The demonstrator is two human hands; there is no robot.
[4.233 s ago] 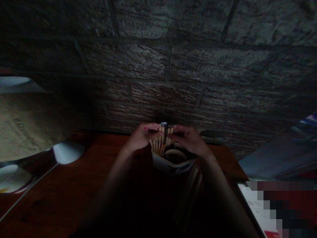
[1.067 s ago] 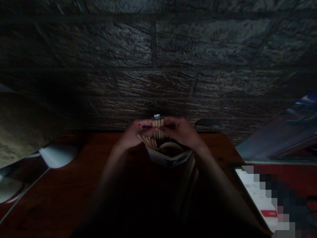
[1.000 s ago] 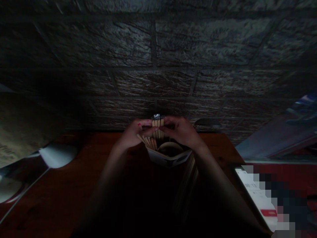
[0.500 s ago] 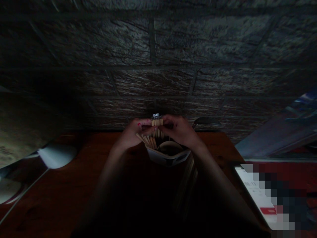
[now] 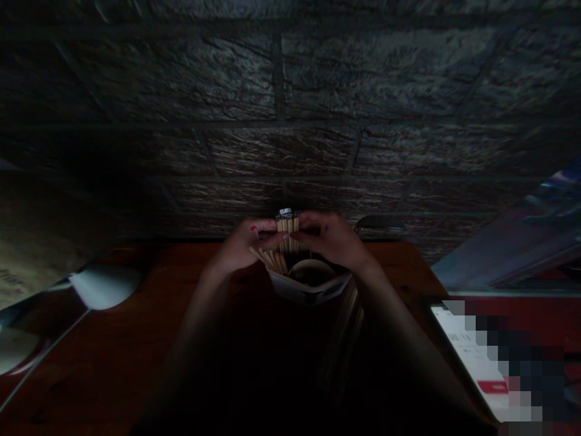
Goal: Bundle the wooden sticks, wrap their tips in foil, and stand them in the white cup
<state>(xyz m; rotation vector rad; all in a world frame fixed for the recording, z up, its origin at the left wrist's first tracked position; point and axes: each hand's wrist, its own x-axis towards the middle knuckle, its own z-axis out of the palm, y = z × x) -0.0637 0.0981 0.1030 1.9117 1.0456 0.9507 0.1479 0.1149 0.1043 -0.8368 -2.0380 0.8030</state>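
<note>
Between my two hands is an upright bundle of thin wooden sticks (image 5: 287,226), with a dark wrap and a small silvery piece at its top. My left hand (image 5: 249,242) pinches the bundle from the left, a red mark showing on it. From the right, my right hand (image 5: 329,237) closes on the same bundle. Just below stands an open pale box (image 5: 308,292); several more sticks (image 5: 275,260) lean out of its left side, and a curved pale piece shows inside. The bundle's lower end is hidden at the box's far side.
The brown wooden table (image 5: 167,284) meets a dark stone-patterned wall (image 5: 290,145). Loose long sticks (image 5: 342,339) lie in shadow near my right forearm. A white cone-shaped object (image 5: 104,286) is at left, a lit phone (image 5: 467,357) at right.
Almost nothing has moved. My hands and the stick bundle keep their place above the box, with only a very slight shift of the bundle's top to the left.
</note>
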